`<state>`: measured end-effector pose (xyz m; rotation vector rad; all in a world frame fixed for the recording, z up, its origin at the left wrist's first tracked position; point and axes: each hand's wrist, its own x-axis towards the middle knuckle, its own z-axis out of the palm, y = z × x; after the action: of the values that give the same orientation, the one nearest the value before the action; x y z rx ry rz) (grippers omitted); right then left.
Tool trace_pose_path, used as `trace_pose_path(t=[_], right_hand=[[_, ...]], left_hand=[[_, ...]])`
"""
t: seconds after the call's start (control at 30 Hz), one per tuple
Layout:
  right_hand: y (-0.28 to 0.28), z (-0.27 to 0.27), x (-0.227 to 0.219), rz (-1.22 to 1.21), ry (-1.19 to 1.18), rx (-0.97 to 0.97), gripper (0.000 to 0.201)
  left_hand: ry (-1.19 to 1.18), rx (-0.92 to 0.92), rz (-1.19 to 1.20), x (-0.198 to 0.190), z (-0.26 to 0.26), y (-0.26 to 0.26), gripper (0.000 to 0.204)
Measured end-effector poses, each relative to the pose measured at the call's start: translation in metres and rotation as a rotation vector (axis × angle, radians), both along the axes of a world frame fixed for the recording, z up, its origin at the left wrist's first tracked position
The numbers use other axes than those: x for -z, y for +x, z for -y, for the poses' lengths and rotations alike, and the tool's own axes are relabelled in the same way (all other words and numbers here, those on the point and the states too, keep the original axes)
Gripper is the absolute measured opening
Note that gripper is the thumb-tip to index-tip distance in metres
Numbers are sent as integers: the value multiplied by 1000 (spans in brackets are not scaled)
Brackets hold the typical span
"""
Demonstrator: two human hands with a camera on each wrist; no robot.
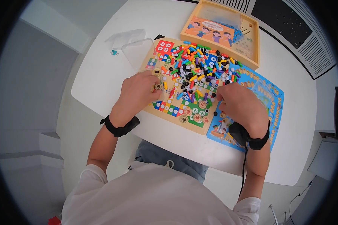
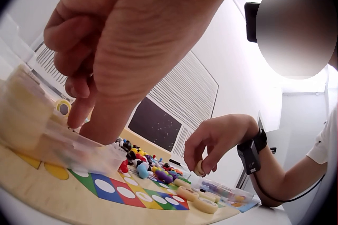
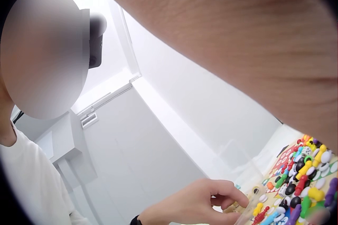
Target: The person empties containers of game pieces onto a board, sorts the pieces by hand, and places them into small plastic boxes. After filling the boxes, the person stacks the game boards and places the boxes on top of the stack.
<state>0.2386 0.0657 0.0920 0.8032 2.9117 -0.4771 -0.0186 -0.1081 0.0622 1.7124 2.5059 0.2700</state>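
In the head view, my left hand [image 1: 136,92] is at the board's left side, its thumb and forefinger about a round wooden game piece [image 1: 158,86]. Its fingertips reach into a clear plastic box [image 2: 97,156], which holds stacked wooden pieces [image 2: 24,114]. My right hand [image 1: 241,102] hovers over the board's right edge. Seen from the left wrist, that hand pinches another round wooden piece [image 2: 199,168] between thumb and fingers. Several more wooden discs [image 1: 197,118] lie on the printed game board [image 1: 165,108] near its front corner.
A heap of coloured pegs and beads [image 1: 199,71] covers the board's far half. A blue picture sheet [image 1: 276,97] lies to the right, a wooden case [image 1: 221,47] with an orange booklet [image 1: 208,30] behind. Clear plastic containers [image 1: 133,41] stand at the back left of the white table [image 1: 101,75].
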Motion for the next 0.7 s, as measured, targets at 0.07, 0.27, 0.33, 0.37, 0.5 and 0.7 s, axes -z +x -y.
trace_pose_path(t=[0.07, 0.27, 0.33, 0.37, 0.5, 0.7], right_hand=[[0, -2, 2, 25, -3, -19, 18], [0, -2, 3, -1, -15, -21, 17], [0, -1, 3, 1, -3, -26, 17], [0, -1, 3, 4, 7, -31, 17], [0, 0, 2, 9, 25, -32, 17], [2, 2, -3, -18, 7, -65, 11]], left_hand=[[-16, 9, 12, 0, -3, 0, 20], [-79, -34, 46, 2, -5, -1, 18], [-4, -21, 38, 8, -3, -4, 22], [-3, -21, 37, 9, -3, -4, 22], [34, -17, 45, 10, 0, -4, 24], [29, -126, 86, -14, 19, -12, 28]])
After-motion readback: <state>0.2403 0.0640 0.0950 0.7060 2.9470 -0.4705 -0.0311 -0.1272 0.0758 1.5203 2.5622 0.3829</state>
